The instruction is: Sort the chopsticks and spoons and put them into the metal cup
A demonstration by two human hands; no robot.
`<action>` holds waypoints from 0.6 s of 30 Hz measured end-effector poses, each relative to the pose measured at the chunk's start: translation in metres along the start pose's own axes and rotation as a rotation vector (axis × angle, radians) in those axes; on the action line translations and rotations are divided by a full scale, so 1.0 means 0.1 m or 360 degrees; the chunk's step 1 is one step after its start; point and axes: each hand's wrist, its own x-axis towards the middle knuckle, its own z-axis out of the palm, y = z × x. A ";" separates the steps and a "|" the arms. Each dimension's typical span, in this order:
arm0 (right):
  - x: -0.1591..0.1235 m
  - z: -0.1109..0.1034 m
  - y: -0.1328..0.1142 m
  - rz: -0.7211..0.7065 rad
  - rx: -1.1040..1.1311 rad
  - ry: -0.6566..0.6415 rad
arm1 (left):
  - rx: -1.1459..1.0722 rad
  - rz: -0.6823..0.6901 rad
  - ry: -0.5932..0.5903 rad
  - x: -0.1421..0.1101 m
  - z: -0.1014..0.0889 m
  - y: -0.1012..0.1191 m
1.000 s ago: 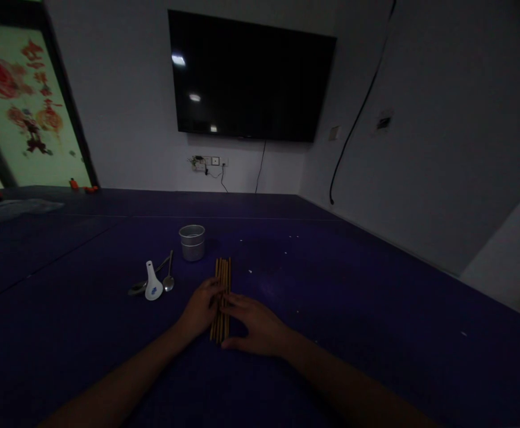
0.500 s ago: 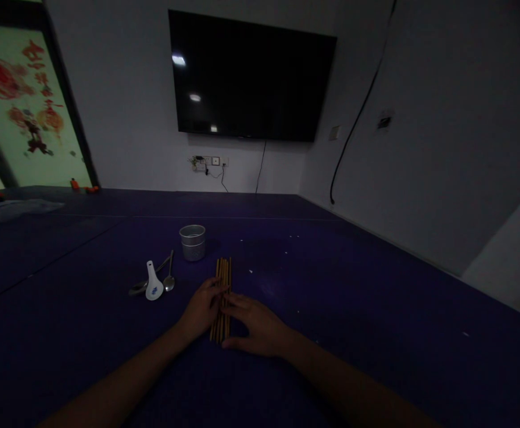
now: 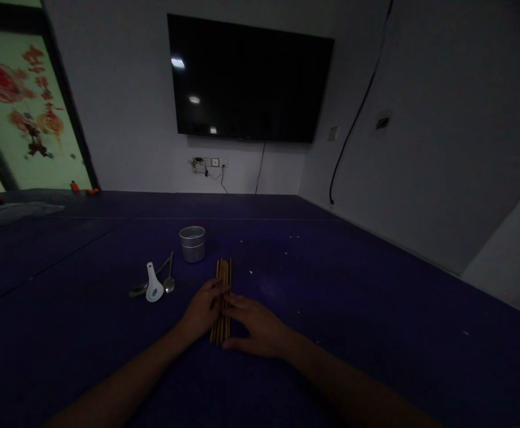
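A bundle of several light-brown chopsticks (image 3: 224,270) lies lengthwise on the dark purple tabletop, the sticks side by side. My left hand (image 3: 203,306) is closed over the bundle's left side, its fingers reaching across the sticks. From the right, my right hand (image 3: 257,327) touches the same chopsticks with outstretched fingertips. Its thumb is spread apart, near the close ends of the sticks. Both hands hide the middle of the bundle. Behind it stands a grey metal cup (image 3: 193,245), upright.
Left of my hands lie a white ceramic soup spoon (image 3: 153,289), a metal spoon (image 3: 169,284) and another metal utensil (image 3: 138,290) partly under the white one. Small white scraps dot the purple tabletop (image 3: 353,303). Clear plastic sheeting (image 3: 19,212) lies far left. A television (image 3: 248,80) hangs on the wall.
My hands and the chopsticks look almost the same as before. The camera view has tilted very slightly, so the scene sits a little lower.
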 end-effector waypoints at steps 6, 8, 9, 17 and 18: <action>-0.01 0.00 -0.01 0.0006 -0.0003 0.0006 | -0.0007 0.0013 0.0035 -0.02 -0.01 0.02; -0.01 0.01 -0.01 0.0030 -0.0012 0.0009 | -0.0005 0.0019 0.0027 -0.03 -0.01 0.03; -0.01 0.01 -0.01 0.0042 -0.0019 0.0012 | -0.0002 0.0020 0.0022 -0.03 -0.01 0.04; -0.01 0.01 0.00 0.0019 -0.0019 0.0023 | 0.0044 -0.0017 -0.0004 -0.01 0.01 0.05; -0.01 0.01 0.01 0.0017 -0.0020 0.0025 | 0.0041 -0.0010 -0.0006 -0.01 0.01 0.05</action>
